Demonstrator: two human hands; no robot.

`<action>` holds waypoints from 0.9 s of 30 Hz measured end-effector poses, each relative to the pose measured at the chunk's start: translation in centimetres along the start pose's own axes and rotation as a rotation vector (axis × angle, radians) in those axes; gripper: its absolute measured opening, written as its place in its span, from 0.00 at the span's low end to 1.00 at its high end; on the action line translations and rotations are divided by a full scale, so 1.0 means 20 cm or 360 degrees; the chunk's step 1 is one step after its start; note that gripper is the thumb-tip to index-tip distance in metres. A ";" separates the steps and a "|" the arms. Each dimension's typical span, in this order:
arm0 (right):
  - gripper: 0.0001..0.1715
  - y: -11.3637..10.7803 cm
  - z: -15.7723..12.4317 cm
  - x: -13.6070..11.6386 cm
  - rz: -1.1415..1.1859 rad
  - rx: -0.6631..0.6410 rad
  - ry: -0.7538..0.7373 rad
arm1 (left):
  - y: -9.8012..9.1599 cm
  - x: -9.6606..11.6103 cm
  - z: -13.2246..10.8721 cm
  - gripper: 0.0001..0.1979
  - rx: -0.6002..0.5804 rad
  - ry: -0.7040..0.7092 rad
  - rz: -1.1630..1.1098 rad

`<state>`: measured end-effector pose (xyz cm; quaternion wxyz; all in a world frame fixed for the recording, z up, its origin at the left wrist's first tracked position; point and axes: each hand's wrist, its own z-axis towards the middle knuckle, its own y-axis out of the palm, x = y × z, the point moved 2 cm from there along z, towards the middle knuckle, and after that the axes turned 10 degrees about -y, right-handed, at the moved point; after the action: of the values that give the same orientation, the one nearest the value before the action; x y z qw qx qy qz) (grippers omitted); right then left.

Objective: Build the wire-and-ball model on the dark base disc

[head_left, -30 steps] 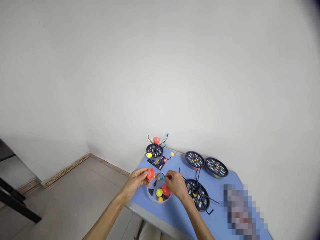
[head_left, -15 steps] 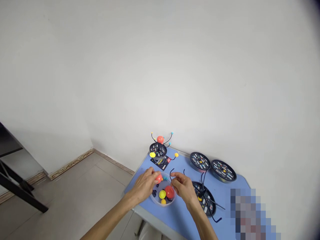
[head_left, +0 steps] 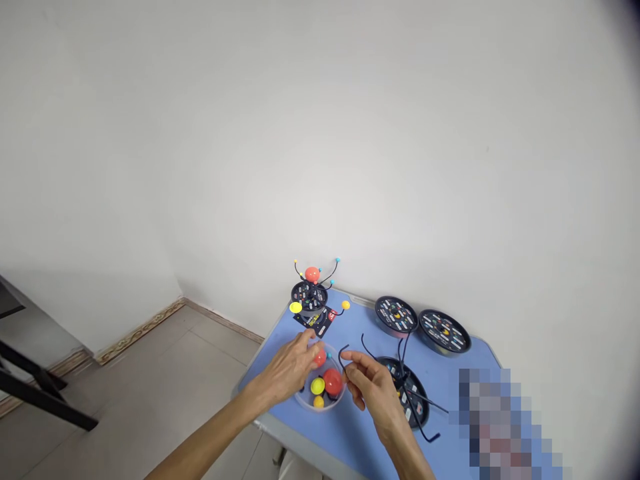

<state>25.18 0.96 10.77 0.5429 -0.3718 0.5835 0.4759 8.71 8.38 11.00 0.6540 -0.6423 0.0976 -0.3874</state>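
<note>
My left hand [head_left: 293, 367] reaches over the left rim of a clear plastic bowl [head_left: 306, 405], fingers apart beside a red ball [head_left: 320, 359]. Some of its fingertips are hidden. In the bowl lie a larger red ball [head_left: 333, 382], a yellow half-ball [head_left: 317, 386], an orange ball [head_left: 319, 402] and a small blue ball [head_left: 329, 355]. Thumb and index finger of my right hand [head_left: 369, 380] pinch a black curved rod [head_left: 342, 355] at the bowl's right side. Partly behind that hand stands a black round base [head_left: 417, 392] with several bent rods on it.
An assembled planet model [head_left: 310, 293] stands at the back left of the blue table [head_left: 350, 440], over a dark printed card [head_left: 325, 327]. Two black round bases [head_left: 396, 315] sit along the back right. A blurred-out patch covers the right corner. The wall is close behind.
My left hand's fingers have spread a little by the red ball in the bowl. My right hand still pinches the rod. The whole view has shifted slightly.
</note>
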 end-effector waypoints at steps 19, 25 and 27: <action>0.17 -0.04 -0.05 0.01 0.0001 0.0074 -0.0003 | 0.05 0.11 -0.01 0.18 -0.0257 0.0137 0.0232; 0.16 -0.07 -0.10 -0.01 0.0045 0.0053 -0.0002 | -0.03 0.02 0.01 0.17 -0.0093 -0.0146 0.0348; 0.15 -0.06 -0.12 -0.01 0.0074 0.0038 -0.0001 | -0.03 -0.02 0.01 0.17 -0.0068 -0.0158 0.0487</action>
<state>25.74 -1.74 10.60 0.5363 -0.3516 0.5975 0.4815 8.32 8.77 11.36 0.6957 -0.6521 0.1700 -0.2488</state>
